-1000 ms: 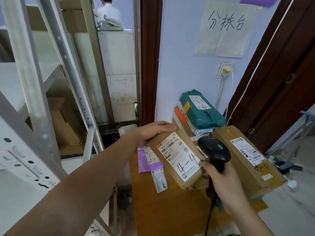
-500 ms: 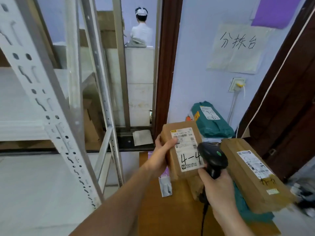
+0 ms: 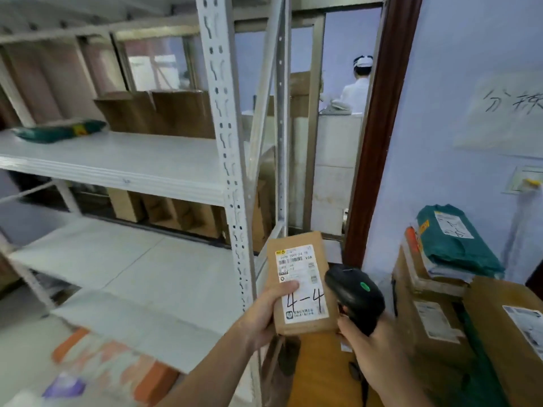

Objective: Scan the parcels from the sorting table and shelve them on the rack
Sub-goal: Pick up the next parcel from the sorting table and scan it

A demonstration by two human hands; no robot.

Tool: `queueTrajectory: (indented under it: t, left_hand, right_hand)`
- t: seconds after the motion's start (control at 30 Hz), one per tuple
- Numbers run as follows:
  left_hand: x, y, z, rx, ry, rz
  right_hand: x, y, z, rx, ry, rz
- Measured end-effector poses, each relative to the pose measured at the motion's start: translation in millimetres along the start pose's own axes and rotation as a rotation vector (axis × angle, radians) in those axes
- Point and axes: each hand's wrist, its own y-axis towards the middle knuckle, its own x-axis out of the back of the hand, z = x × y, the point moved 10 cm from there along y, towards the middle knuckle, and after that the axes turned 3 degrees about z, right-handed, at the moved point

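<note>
The left hand (image 3: 266, 314) is holding the box (image 3: 299, 284) upright by its lower left edge, thumb lying across the label (image 3: 302, 284) just above the handwritten "4-4", fingers wrapping behind out of sight. The right hand (image 3: 373, 348) is clenching the scanner (image 3: 354, 296) by its handle, the black head sitting just beside the box's right edge — touching or a hair apart, I cannot tell. The box is hanging in the air between the rack (image 3: 226, 160) on the left and the table (image 3: 320, 374) below, where more parcels (image 3: 435, 304) are stacking up against the wall.

This one is looking like an easy carry — small, stiff brown cardboard, square edges, and one hand is managing it, so I'm judging it light. The cardboard should be giving decent friction; the glossy label is the slicker patch, so the thumb would be better off on bare card. Taking it across the narrow width, as now, seems right for sliding it flat onto a white shelf (image 3: 117, 160), where a green bag (image 3: 58, 132) is already lying at the far left
</note>
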Motion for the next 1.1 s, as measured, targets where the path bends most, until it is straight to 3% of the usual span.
queueTrajectory:
  t: [0.33, 0.57, 0.87, 1.1]
  left_hand:
    - [152, -149, -75, -0.247, -0.047, -0.333]
    - [246, -246, -138, -0.399, 0.002, -0.468]
    - [349, -328, -237, -0.558, 0.054, -0.53]
    - [433, -345, -312, -0.62, 0.107, -0.578]
  right_hand:
    - [-162, -29, 104, 0.032, 0.07, 0.351]
    - [-277, -49, 172, 0.065, 0.118, 0.48]
    - [-389, -62, 300, 0.288, 0.196, 0.581]
    - [-467, -39, 373, 0.382, 0.21, 0.623]
